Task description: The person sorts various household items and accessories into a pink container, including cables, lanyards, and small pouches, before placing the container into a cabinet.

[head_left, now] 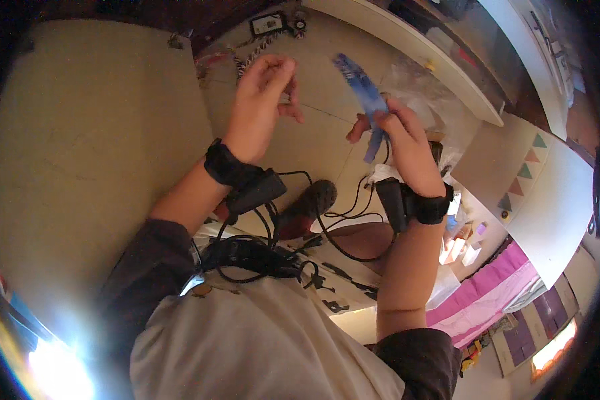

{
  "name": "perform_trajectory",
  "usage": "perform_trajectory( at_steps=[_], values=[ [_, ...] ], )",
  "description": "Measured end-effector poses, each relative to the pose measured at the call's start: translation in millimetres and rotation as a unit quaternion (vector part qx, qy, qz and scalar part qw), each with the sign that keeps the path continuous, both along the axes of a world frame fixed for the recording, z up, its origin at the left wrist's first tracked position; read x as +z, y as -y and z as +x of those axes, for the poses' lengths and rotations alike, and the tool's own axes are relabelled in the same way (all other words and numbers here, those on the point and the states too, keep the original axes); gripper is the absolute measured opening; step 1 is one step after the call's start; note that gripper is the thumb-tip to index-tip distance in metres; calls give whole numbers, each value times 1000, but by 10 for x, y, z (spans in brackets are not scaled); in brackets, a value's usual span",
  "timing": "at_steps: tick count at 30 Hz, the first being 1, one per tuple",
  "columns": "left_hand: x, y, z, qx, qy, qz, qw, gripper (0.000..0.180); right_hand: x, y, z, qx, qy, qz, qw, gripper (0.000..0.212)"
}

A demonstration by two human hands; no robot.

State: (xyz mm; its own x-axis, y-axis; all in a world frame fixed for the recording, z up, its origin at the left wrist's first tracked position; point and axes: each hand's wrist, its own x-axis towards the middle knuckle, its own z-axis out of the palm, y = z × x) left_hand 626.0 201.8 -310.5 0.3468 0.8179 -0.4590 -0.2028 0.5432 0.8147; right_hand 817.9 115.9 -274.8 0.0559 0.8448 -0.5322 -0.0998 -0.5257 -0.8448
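My right hand (407,137) grips a long, flat blue strip-like thing (365,90) between thumb and fingers. Its far end is darker and blurred, and a narrower tail hangs below my thumb; I cannot tell its exact kind. To the left, my left hand (263,90) is raised with loosely bent fingers that stand apart at the tips, and I see nothing in it. A gap of floor separates the two hands. Each wrist carries a black strap with a black box, the left strap (230,165) and the right strap (428,205), with black cables (327,217) running from them.
A large pale flat panel (100,133) fills the left side. Beyond my hands a small dark-framed device (267,25) and a twisted cord (250,57) lie on the floor. Clear plastic wrapping (417,90), a white drawer edge (407,57) and a cabinet door (547,200) stand right.
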Motion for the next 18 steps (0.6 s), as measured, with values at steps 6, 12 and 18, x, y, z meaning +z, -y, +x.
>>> perform_trajectory(
  at_steps=[6, 12, 18],
  values=[
    [-73, 114, 78, -213, -54, 244, 945, 31, -222, 14, -66, 54, 193, 55, 978, 23],
    [-121, 217, 41, -218, -91, 207, 950, 38, -59, -97, -201, 43, 84, 24, 995, 21],
    [-47, 35, -50, -192, -242, 479, 822, 44, -282, -128, -291, 16, 145, 108, 983, 21]
  ],
)
